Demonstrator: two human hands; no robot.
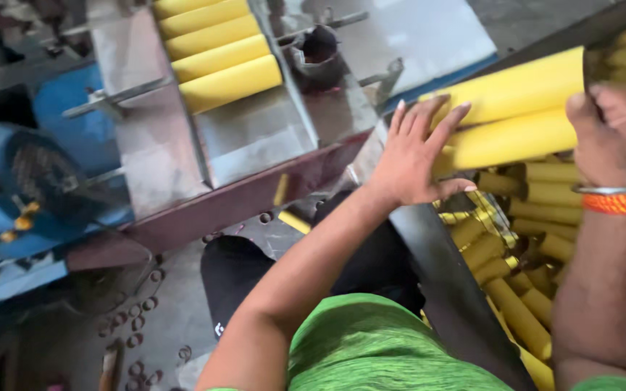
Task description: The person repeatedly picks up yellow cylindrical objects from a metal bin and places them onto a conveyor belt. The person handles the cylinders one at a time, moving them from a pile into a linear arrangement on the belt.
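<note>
Left hand (414, 156): fingers spread, palm flat against the near ends of two yellow tubes (516, 112), thumb tucked under the lower one. Not wrapped round them, an open pressing grip. Right hand (614, 130): at the far ends of the same two tubes, fingers curled round the end of the stack, grip closed on them as far as can be seen; fingertips hidden behind the tubes. So the pair is held between both hands, one tube stacked on the other, lying roughly level with a slight upward tilt to the right, lifted above the bin.

Right wrist carries a metal bangle (617, 188) and an orange thread band (621, 203) just below it.

Under the held tubes: a bin of yellow tubes (523, 239), many shorter-looking pieces piled loose at mixed angles, reaching down the right side. Dark slanted bin wall (443, 275) runs between the pile and the person's body.

Upper left: metal chute (255, 134) on a machine, with a row of yellow tubes on the chute (219, 51) lying side by side across it, well apart from the hands. Blue machine part (30, 174) at far left, blurred.

Floor (175, 304) lower left, scattered with small rings (135, 326) that look like cut-off tube ends. Person's green shirt (371, 347) at bottom centre, dark trouser leg (240, 279) above it.
</note>
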